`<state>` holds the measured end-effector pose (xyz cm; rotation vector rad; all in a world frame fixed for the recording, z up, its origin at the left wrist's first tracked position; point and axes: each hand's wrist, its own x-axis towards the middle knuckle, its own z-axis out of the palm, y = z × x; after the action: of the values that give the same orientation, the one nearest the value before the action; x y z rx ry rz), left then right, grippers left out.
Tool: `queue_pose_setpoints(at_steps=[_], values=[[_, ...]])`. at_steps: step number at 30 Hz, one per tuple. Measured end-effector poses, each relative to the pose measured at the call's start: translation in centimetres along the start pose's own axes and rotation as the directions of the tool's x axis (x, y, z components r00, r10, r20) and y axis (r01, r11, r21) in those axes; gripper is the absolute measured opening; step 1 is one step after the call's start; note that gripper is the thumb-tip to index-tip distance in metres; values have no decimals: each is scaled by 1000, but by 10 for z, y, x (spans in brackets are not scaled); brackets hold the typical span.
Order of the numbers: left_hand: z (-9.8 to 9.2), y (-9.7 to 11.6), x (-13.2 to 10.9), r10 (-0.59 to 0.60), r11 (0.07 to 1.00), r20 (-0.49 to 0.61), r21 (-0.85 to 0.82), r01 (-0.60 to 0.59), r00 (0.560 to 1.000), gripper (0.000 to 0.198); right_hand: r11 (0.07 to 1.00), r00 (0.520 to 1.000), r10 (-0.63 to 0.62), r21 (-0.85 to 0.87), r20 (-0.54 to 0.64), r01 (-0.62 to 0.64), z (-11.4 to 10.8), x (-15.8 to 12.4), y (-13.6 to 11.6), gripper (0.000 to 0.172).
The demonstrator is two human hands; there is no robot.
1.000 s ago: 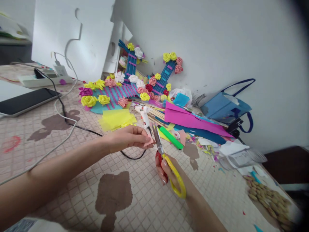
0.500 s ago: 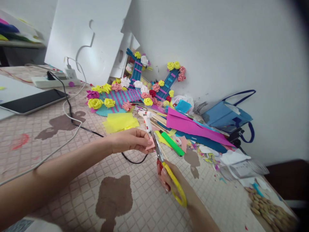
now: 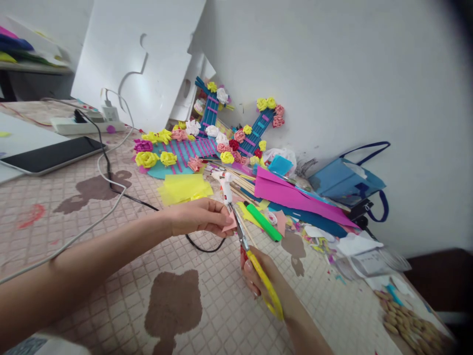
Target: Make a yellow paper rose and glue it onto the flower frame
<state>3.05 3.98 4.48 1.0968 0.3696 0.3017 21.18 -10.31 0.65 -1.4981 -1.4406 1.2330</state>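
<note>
My left hand pinches a small pink paper piece above the table. My right hand grips yellow-and-red handled scissors, whose blades are closed into the edge of that pink piece. Just behind lie yellow paper sheets, a white glue gun and a green marker.
A teal paper craft with paper roses leans near the wall. Magenta and blue paper sheets, scraps, a blue bag, a tablet, a power strip with cables, and peanuts lie on the checked tablecloth.
The scissor blades have closed further into the pink piece. The view shifted slightly, so the table's objects sit lower and to the right in the frame.
</note>
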Motion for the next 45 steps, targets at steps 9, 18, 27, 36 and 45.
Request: queue_pose_setpoints(at_steps=[9,18,27,36,45], values=[[2,1,-1,4,1000,-7,1,-4,1000,22,1000,1000,-9,-4,27,9,-2,1,-3,45],[1,0,-1,9,1000,-11,3,-9,1000,22,998,1000,17,59,-22,-16,0,3,5,51],[16,-26,3,-17,969,7,245,15,1000,24,917,982,7,394,-189,69,6,7,1,31],[18,-29,6,-18,923,-4,384,18,1000,30,890,976,5,446,-218,95,6,8,-1,25],[18,-37,7,1,923,-1,385,-1,1000,25,916,970,-18,385,-244,114,7,8,-5,22]])
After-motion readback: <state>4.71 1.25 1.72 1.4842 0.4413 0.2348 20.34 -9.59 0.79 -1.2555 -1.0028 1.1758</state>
